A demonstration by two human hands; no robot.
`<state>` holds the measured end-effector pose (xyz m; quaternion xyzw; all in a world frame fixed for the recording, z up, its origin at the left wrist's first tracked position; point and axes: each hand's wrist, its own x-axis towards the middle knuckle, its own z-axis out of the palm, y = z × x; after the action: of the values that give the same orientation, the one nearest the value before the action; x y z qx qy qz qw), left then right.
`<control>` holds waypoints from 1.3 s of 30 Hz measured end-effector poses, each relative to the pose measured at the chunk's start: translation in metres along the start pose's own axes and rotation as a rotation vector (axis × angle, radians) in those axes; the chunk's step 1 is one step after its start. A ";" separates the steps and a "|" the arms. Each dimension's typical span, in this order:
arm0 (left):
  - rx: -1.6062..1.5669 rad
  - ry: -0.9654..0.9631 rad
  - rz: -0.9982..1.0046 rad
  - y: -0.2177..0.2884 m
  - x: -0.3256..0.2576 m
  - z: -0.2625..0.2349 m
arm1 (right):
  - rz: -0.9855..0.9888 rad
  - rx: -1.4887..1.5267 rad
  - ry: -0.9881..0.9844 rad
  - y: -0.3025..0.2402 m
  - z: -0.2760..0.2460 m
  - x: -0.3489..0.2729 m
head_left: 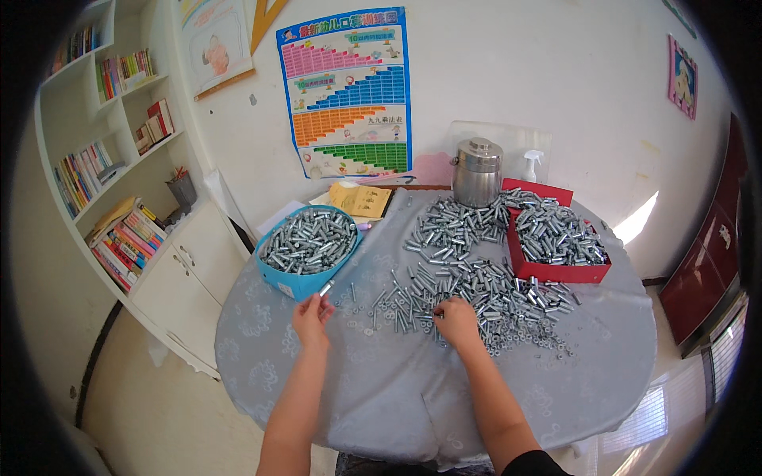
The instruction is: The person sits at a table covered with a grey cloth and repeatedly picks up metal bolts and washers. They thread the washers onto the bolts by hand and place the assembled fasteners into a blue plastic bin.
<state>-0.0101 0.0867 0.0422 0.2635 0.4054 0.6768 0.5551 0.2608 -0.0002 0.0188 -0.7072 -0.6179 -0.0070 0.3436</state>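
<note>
Left hand (313,317) pinching a bolt (326,288) beside the blue box (295,283), right hand (457,322) curled at the near edge of the metal pile (464,278) — cannot tell its grip, red box (567,274) right, steel pot (478,178) far

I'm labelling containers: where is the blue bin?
In the head view, the blue bin sits on the left of the table, just beyond the left hand, near the yellow booklet.

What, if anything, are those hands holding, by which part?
The left hand holds a metal bolt by its near end; whether the right hand holds anything cannot be told.
</note>
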 end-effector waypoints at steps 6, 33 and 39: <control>0.016 0.045 0.104 0.032 0.082 0.013 | 0.018 0.037 -0.027 -0.006 -0.008 -0.001; 1.338 -1.169 1.001 -0.100 0.011 0.130 | 0.215 0.538 0.200 0.000 -0.014 0.013; 1.511 -1.149 0.987 -0.100 0.018 0.130 | 0.217 0.616 0.220 -0.001 -0.013 0.013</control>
<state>0.1441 0.1426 0.0257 0.9532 0.2461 0.1745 0.0206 0.2684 0.0051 0.0351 -0.6269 -0.4715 0.1401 0.6042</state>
